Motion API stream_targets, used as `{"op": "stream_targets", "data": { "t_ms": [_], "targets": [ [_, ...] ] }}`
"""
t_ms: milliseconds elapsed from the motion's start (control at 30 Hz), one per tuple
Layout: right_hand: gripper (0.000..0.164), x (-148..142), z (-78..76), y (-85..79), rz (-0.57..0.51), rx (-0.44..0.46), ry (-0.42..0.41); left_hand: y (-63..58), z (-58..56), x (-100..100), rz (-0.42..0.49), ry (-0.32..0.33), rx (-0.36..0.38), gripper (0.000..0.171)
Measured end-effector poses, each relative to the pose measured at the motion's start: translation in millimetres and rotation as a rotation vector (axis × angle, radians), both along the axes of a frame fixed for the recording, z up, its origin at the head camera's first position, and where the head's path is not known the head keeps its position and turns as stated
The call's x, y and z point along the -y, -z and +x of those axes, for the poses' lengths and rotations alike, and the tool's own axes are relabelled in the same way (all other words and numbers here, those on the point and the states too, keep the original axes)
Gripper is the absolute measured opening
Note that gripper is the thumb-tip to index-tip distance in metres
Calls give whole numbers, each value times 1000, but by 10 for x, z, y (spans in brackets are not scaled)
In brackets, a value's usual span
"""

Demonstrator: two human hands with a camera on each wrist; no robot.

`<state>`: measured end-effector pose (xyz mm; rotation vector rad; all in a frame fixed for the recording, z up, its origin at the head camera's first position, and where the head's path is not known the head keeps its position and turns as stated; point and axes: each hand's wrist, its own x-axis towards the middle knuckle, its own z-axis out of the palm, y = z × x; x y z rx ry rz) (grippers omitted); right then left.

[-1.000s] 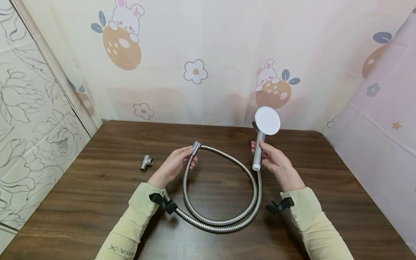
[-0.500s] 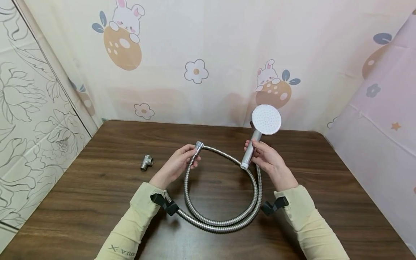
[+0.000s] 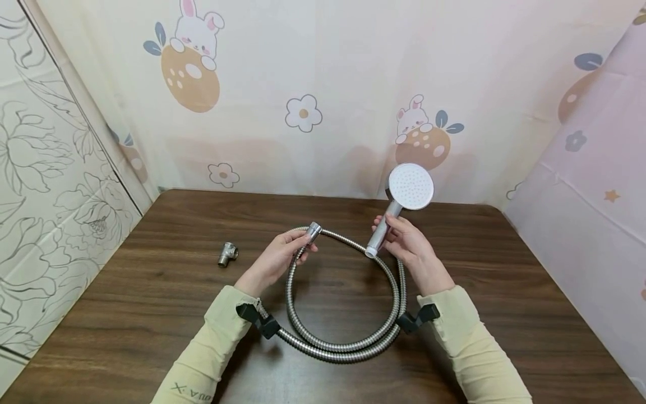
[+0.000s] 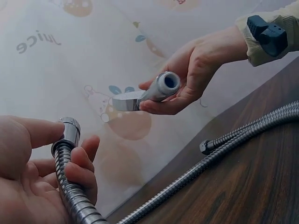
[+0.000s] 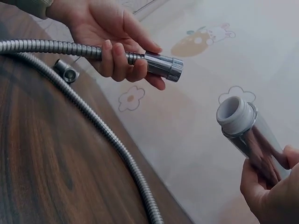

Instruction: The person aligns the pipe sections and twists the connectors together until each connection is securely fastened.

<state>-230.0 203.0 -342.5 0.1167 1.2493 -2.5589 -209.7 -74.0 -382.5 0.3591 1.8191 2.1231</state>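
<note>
My left hand (image 3: 275, 259) grips the chrome end fitting (image 5: 163, 66) of a ribbed metal shower hose (image 3: 343, 348), thumb and curled fingers round it. Across from it, my right hand (image 3: 411, 247) holds a shower head (image 3: 411, 186) by its silver handle (image 5: 261, 149), the white spray face turned up and toward the head camera. The handle's white threaded end (image 4: 170, 82) is bare and points toward the left hand; a gap separates it from the hose fitting. Most of the hose lies looped on the table, and its other end nut (image 4: 205, 147) shows in the left wrist view.
A small metal tee fitting (image 3: 228, 254) lies on the wooden table (image 3: 151, 292), left of the left hand. A patterned curtain (image 3: 252, 134) hangs behind the table's far edge. Black wrist cameras (image 3: 418, 318) sit on both cuffs.
My right hand has moved left with the shower head, tilting its handle end toward the hose fitting. The left hand has shifted slightly right with the fitting, whose tip now leans further right.
</note>
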Motion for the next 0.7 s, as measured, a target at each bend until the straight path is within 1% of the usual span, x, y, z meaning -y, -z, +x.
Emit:
{"op": "stream_targets", "data": {
  "t_ms": [200,300,400,700],
  "targets": [
    [16,55,-5,-15,-28,-39,51,-15,33,-6,-65,16,-42,33],
    [16,87,-8,-18,-34,-38,66,-15,46,-12,-51,19,-60,35],
    [19,122,-3,-24,-22,-44,65,-14,56,-25,-34,13,-66,33],
    [21,264,-4,-67,49,-116,44,-54,79,-49,-28,11,-75,33]
  ]
}}
